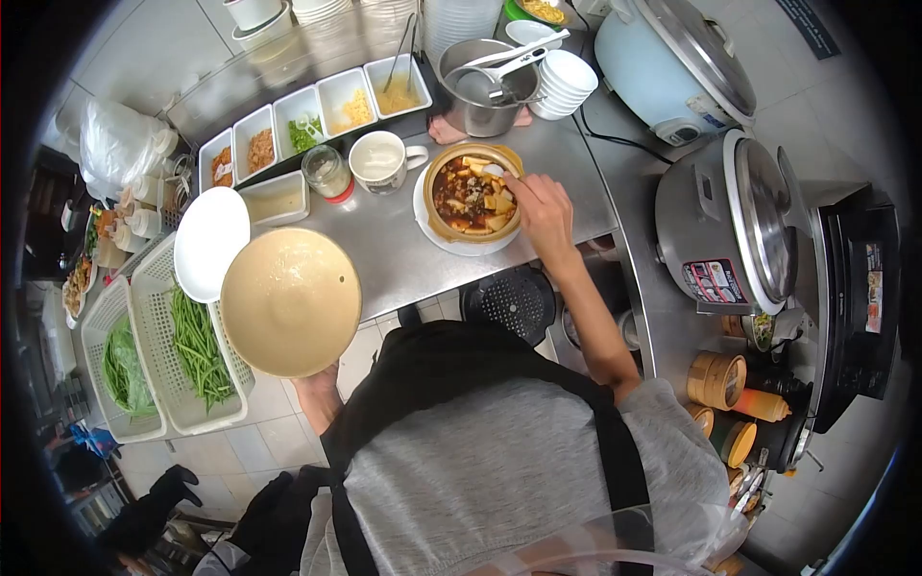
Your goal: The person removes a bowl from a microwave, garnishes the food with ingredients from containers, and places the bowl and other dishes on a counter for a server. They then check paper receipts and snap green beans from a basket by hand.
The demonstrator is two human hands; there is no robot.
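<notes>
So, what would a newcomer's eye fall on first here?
Probably the big beige lid, left of centre, in the left hand. Next, the pot of dark-sauced food on a white plate, with the right hand at the pot's rim.

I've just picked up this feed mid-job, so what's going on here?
The person's left hand holds up a round beige lid. The right hand is at the rim of an open pot of tofu in dark sauce; whether its fingertips touch the food is unclear. The pot stands on a white plate on the steel counter.
</notes>
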